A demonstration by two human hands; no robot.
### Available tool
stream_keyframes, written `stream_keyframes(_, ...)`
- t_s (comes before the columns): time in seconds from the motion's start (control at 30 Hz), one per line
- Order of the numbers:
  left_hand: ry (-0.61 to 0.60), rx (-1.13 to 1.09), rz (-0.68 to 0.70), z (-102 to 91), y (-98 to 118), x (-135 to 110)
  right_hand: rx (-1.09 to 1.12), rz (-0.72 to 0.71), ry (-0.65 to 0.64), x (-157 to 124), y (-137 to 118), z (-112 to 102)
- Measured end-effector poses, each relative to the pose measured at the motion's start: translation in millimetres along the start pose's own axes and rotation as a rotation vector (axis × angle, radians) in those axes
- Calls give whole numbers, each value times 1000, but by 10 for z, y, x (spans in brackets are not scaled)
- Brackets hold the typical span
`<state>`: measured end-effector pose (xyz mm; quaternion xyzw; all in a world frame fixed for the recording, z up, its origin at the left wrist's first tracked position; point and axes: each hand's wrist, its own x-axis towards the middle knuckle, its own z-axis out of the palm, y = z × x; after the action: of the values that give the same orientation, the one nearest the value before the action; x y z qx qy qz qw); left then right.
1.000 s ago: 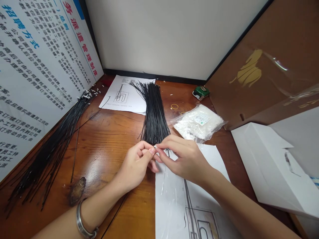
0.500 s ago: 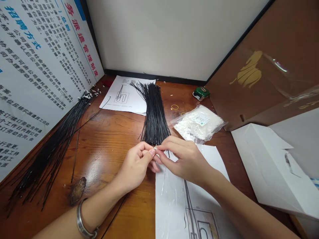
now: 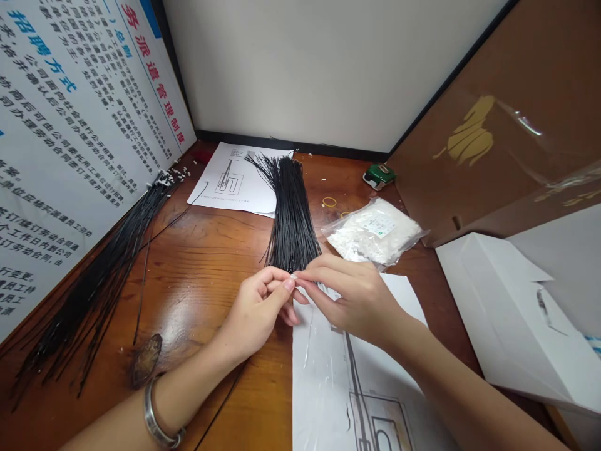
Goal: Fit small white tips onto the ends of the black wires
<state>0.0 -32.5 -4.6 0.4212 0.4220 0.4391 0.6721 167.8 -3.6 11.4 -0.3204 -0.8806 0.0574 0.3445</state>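
Note:
My left hand [image 3: 256,310] and my right hand [image 3: 354,294] meet fingertip to fingertip just below the near end of a bundle of thin black wires [image 3: 291,216]. Both pinch a tiny pale piece between thumb and forefinger at the join; it is too small to name. A single black wire runs down from under my right hand over a plastic-covered drawing sheet [image 3: 328,388]. A clear bag of small white parts [image 3: 375,235] lies right of the bundle. A metal bracelet sits on my left wrist.
A second long bundle of black wires [image 3: 98,275] lies along the left poster board [image 3: 70,125]. Another drawing sheet [image 3: 235,178] is at the back. A green tape dispenser [image 3: 378,175], a rubber band [image 3: 328,202] and white paper [image 3: 516,313] lie to the right.
My right hand has shifted slightly up and to the right, while the pinch between both hands stays at the wire bundle's near end. Nothing else has moved.

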Motion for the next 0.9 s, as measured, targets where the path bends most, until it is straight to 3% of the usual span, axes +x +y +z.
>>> stream_keyframes(0.9,-29,22,14,-7,-5,-4,-9,-79,16,-45,76,10)
